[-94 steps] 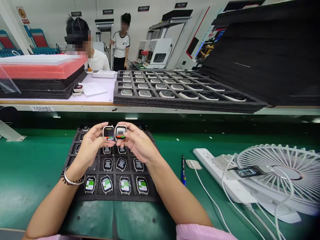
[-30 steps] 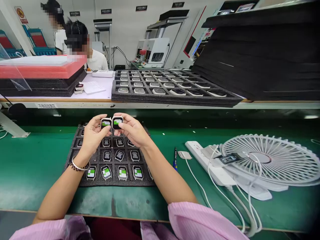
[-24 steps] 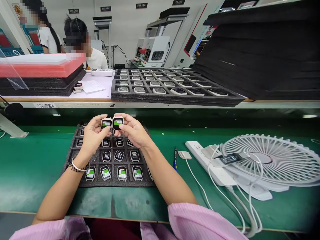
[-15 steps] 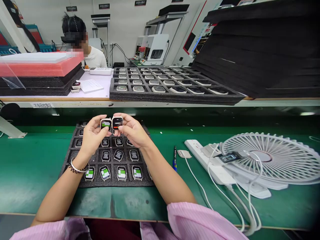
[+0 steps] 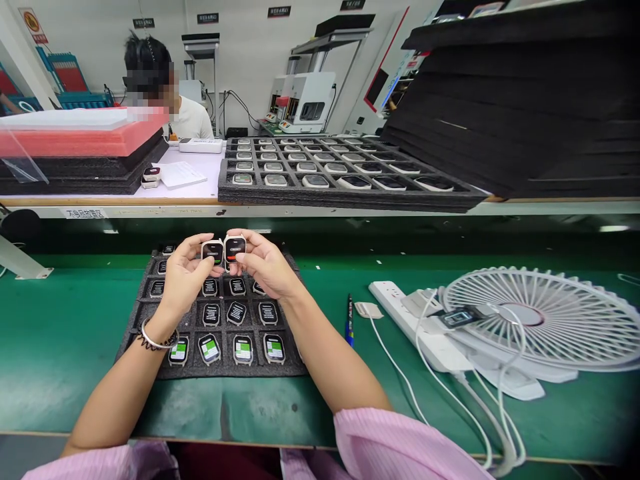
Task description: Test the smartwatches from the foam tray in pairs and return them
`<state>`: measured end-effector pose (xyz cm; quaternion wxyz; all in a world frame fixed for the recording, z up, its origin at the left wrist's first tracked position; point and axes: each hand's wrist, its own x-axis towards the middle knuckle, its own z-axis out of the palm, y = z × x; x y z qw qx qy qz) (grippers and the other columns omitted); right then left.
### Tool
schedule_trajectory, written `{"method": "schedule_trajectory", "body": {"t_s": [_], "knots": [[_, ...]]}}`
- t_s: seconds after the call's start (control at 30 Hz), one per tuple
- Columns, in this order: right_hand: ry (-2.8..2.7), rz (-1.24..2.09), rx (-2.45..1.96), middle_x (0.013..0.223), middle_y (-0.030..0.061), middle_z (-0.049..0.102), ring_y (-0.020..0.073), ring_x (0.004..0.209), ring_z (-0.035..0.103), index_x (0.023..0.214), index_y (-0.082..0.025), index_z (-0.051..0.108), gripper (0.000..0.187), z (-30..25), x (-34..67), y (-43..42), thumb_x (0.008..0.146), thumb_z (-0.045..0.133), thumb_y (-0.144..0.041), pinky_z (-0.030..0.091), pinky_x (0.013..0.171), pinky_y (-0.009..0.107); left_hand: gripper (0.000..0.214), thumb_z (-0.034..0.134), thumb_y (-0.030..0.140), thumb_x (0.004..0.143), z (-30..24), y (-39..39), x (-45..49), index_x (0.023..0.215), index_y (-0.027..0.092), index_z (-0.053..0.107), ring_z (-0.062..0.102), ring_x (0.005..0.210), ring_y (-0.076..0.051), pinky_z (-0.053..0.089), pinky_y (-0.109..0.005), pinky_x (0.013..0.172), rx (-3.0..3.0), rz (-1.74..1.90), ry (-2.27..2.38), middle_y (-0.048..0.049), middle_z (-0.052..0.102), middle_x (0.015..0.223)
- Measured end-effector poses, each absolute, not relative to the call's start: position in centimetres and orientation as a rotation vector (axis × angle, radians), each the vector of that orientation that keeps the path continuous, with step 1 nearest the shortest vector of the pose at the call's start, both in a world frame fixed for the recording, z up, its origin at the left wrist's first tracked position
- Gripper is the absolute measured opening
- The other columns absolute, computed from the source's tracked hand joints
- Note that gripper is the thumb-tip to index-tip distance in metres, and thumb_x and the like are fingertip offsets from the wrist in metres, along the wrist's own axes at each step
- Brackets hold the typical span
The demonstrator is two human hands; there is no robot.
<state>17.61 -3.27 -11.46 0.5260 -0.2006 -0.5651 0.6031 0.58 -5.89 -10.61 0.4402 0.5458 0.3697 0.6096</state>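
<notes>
My left hand (image 5: 184, 275) is closed on a small watch body (image 5: 213, 252) with a lit screen. My right hand (image 5: 264, 263) is closed on a second watch body (image 5: 235, 247), held right beside the first. Both are raised just above a black foam tray (image 5: 131, 321) on the green mat. Several more watch bodies lie in that tray's pockets; the nearest row (image 5: 243, 349) shows green screens. My hands hide part of the tray's far rows.
A blue pen (image 5: 349, 323), a white power strip (image 5: 400, 308) with cables and a white fan (image 5: 543, 317) lie to the right. On the shelf above sit a larger foam tray (image 5: 345, 198) of watch bodies and stacked foam (image 5: 520, 107). A person (image 5: 170, 100) sits behind.
Both held watches changed from green screens to dark ones with a reddish patch, the right one first. A person standing at the back left walked out of view. My hands stayed in place.
</notes>
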Motion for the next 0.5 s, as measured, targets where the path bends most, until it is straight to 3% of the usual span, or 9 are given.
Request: {"method": "schedule_trajectory", "body": {"t_s": [0.2,0.5], "knots": [[-1.302,1.434,-0.539,0.085,-0.0012,0.063,0.0117,0.057,0.058,0.112,-0.021,0.061,0.04,-11.9,17.53,-3.05,0.078,0.078,-0.034,0.048,0.053,0.025,0.039,0.075,0.028,0.078,-11.01,-5.81,0.63,0.113,0.016,0.066,0.071,0.064,-0.012,0.065,-0.025,0.06,1.368,1.497,0.923,-0.0036,0.07,0.097],[-1.3,1.452,-0.501,0.085,-0.0024,0.064,0.0114,0.06,0.06,0.114,-0.021,0.06,0.044,-12.15,17.73,-2.88,0.072,0.073,-0.021,0.051,0.058,0.024,0.04,0.075,0.025,0.075,-11.09,-5.56,0.93,0.113,0.015,0.066,0.072,0.067,-0.013,0.066,-0.026,0.063,1.338,1.479,0.915,-0.0039,0.07,0.1]]}}
